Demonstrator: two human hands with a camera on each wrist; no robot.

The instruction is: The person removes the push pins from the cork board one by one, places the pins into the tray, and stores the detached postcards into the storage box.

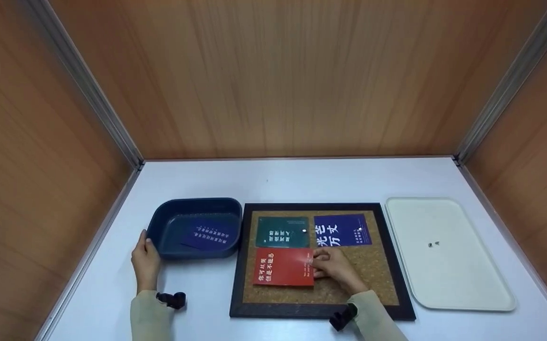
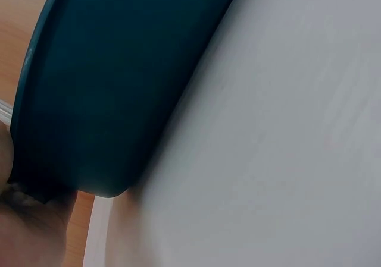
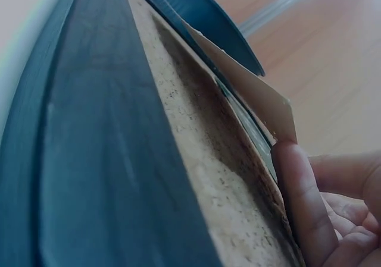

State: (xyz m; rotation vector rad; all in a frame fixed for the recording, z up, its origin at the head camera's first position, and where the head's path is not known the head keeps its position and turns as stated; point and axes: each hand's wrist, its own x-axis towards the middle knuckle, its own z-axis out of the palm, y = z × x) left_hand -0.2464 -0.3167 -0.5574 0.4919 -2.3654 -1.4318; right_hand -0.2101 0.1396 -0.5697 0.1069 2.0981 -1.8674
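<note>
My right hand [image 1: 337,269] pinches the right edge of a red card [image 1: 283,267] with white writing. The card is over a cork board [image 1: 356,289] in a dark frame, and the right wrist view shows its pale back [image 3: 256,94] tilted off the cork. Above it on the board lie a green card [image 1: 273,227] and a purple card [image 1: 349,225], each with a small pale dot near its right edge. At the left, my left hand [image 1: 145,265] grips the near-left corner of a dark blue bin [image 1: 157,222]. A purple card [image 1: 209,234] lies inside the bin.
A white tray [image 1: 453,270] stands right of the board, with two tiny objects [image 1: 430,245] on it, too small to identify. Wood-grain panels [image 1: 273,85] rise behind and at both sides of the white table [image 1: 302,182].
</note>
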